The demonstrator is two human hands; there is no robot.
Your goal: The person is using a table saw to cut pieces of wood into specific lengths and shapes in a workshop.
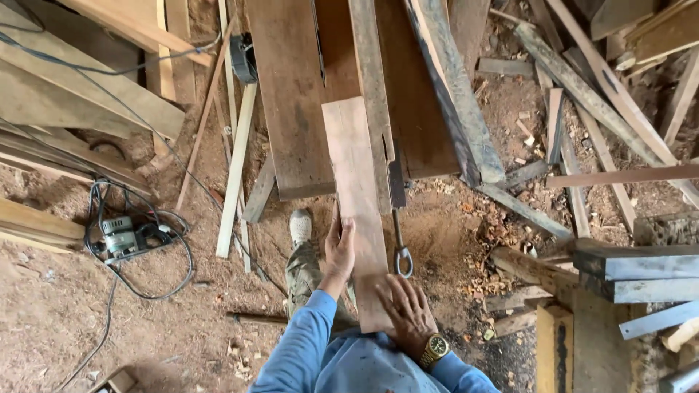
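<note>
— Two hands on one board, then. How are they set?

— The left hand (339,251) lies along the left edge of the pale reddish plank (357,211), fingers (342,231) stretched forward and curled lightly over the side, thumb underneath as far as I can tell. The right hand (408,314) is pressed flat on the near end, fingers (393,291) spread wide and gripping nothing, with a gold wristwatch (435,349) on the wrist.

— Why that way, do you think?

— My guess is that the flat palm pins the near end down while the side hand steadies and steers it. The plank runs straight away from the person, its far end lying on the dark wide boards (291,102), so it looks bridged rather than lying flat.

— And what carries it all?

— No proper surface that I can see. The dark boards and a grey weathered beam (459,102) are stacked over bare ground, and a metal rod with a ring end (403,262) hangs just right of the plank. The person's shoe (300,225) stands on the dirt floor (58,306) below.

— The place around?

— A rough wood yard: sawdust and chips everywhere, offcuts and slats scattered to the right, long pale planks (87,87) piled at upper left. A green power tool (120,236) sits on the ground well to the left, its black cable (167,269) looping about it
</note>
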